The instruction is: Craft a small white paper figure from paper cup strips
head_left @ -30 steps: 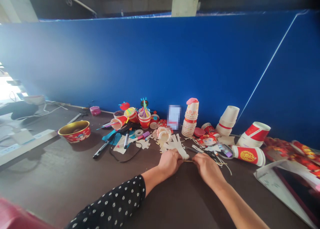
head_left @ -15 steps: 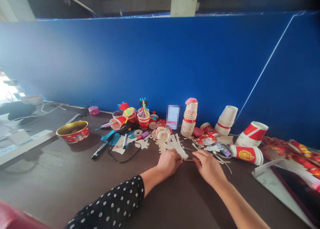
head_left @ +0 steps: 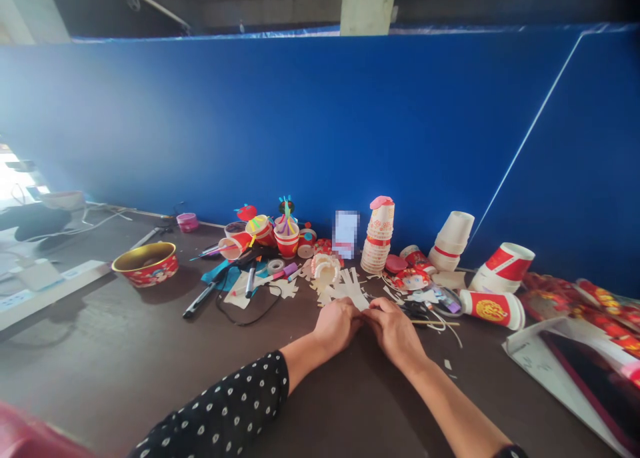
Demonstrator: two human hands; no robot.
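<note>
A piece of white paper cut into strips [head_left: 354, 290] stands up between my hands, its strips fanned away from me. My left hand [head_left: 337, 326] has its fingers closed on the paper's near left edge. From the other side my right hand [head_left: 395, 331] pinches the near right edge, and the fingertips of both hands almost meet. The lower part of the paper is hidden by my fingers. Just right of my right hand lie a thin wooden stick [head_left: 436, 323] and a dark object [head_left: 417, 309] that looks like scissors.
Behind the paper stands a cut paper cup [head_left: 326, 271]. A tall cup stack [head_left: 377, 245] rises beyond. Markers [head_left: 250, 281], tape [head_left: 275, 266] and decorated cups [head_left: 287, 241] are to the left, with a red-gold bowl [head_left: 147, 265] farther out. Cups [head_left: 494, 309] and a tablet [head_left: 590, 378] lie right.
My right hand has moved left from beside the stick and dark object to the paper's edge. Small white scraps now show where my right forearm was. My left hand stays in place.
</note>
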